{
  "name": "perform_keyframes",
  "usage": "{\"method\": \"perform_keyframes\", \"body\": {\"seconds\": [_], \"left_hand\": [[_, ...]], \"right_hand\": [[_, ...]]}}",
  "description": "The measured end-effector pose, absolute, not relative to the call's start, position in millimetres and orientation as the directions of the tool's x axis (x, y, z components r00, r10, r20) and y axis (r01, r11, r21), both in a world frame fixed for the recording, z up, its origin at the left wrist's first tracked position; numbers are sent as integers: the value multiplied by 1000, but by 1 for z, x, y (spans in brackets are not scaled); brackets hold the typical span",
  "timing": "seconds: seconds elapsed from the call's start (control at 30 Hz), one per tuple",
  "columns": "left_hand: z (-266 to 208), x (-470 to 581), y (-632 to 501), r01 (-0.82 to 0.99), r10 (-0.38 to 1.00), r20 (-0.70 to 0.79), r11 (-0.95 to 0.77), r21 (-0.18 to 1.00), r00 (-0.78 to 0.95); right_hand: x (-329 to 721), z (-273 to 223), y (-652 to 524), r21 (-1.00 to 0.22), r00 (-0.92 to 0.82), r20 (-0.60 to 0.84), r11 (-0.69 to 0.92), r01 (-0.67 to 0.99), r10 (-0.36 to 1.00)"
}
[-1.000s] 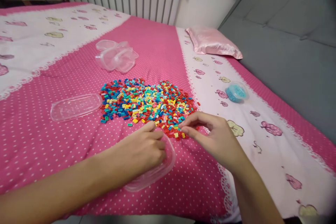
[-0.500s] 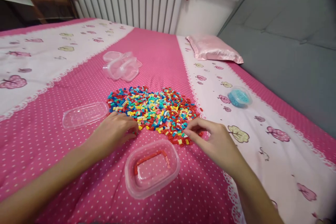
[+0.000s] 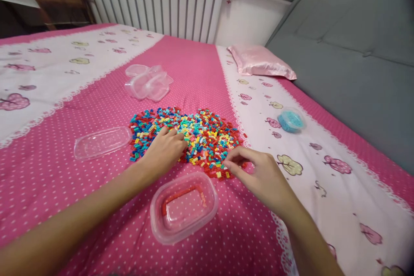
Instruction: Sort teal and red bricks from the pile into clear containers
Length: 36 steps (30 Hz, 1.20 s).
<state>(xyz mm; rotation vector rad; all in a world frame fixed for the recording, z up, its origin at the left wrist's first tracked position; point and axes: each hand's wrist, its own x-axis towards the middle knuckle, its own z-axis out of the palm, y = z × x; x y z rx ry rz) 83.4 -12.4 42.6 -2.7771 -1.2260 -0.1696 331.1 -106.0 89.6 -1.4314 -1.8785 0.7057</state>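
Note:
A pile of small building bricks (image 3: 207, 136) in red, blue, yellow, green and white lies on the pink bedspread (image 3: 106, 198). Over the pile's front left part is my left hand (image 3: 166, 148), its fingers curled down with the tips hidden. My right hand (image 3: 255, 168) is at the pile's right front edge, thumb and index finger pinched near some red bricks; whatever may be between the tips is too small to make out. Between my forearms stands an open clear plastic container (image 3: 184, 208), with red pieces in its bottom.
An oblong clear lid (image 3: 102, 143) lies left of the pile. Several clear containers and lids (image 3: 148, 83) are heaped behind it. To the right sits a tub of blue pieces (image 3: 291, 120). Farther back are a pink pillow (image 3: 260, 61), a grey headboard (image 3: 349, 47) and a radiator (image 3: 168, 2).
My left hand has moved right and slightly away from me, from the pile's front edge onto the bricks. My right hand stays at nearly the same spot. The view has shifted slightly.

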Motion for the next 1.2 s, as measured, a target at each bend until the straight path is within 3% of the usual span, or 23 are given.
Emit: {"method": "perform_keyframes", "body": {"seconds": [0.3, 0.67, 0.8, 1.0, 1.2], "left_hand": [[40, 78, -11, 723, 718, 128, -690, 6, 684], [69, 64, -27, 727, 775, 214, -632, 269, 595], [92, 69, -86, 612, 707, 292, -705, 358, 644], [73, 100, -118, 615, 632, 47, -766, 190, 773], [41, 111, -106, 548, 558, 100, -829, 112, 824]], "right_hand": [[331, 91, -108, -770, -189, 171, 250, 587, 967], [329, 89, -108, -770, -198, 139, 232, 594, 970], [328, 88, -109, -769, -201, 125, 223, 600, 972], [324, 88, -111, -749, -220, 102, 220, 625, 970], [327, 88, -111, -745, -234, 97, 227, 627, 967]]}}
